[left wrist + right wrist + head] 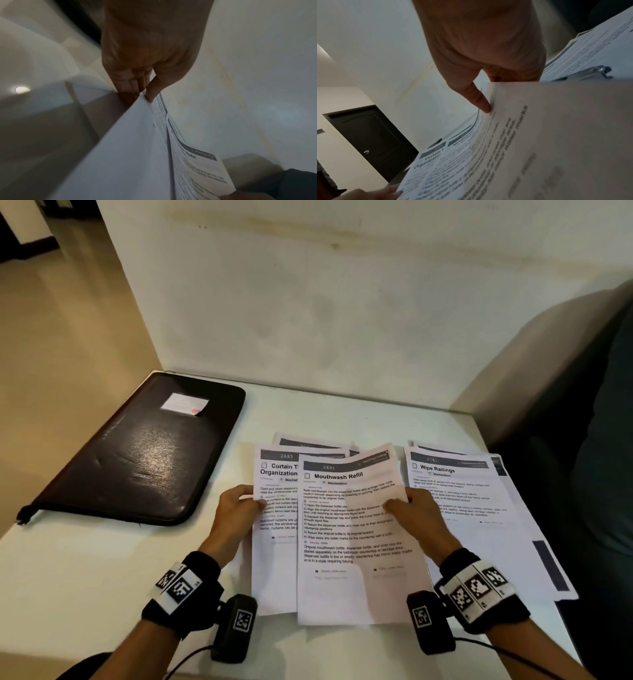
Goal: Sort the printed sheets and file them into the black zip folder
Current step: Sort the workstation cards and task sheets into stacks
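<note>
I hold several printed sheets fanned above the white table (85,577). My left hand (239,505) pinches the left edge of the "Curtain" sheet (274,559), thumb on top (152,93). My right hand (411,508) pinches the right edge of the "Mouthwash Refill" sheet (349,542), thumb pressing its face (481,102). A second pile topped by "Wipe Railings" (455,494) lies flat at the right. The black zip folder (144,453) lies closed at the back left, a white label on its cover.
A wall stands right behind the table. A dark padded chair (582,440) is close at the right edge. The tiled floor drops off left of the table. A metal clip (590,73) shows on the right pile. A dark door (368,138) is far off.
</note>
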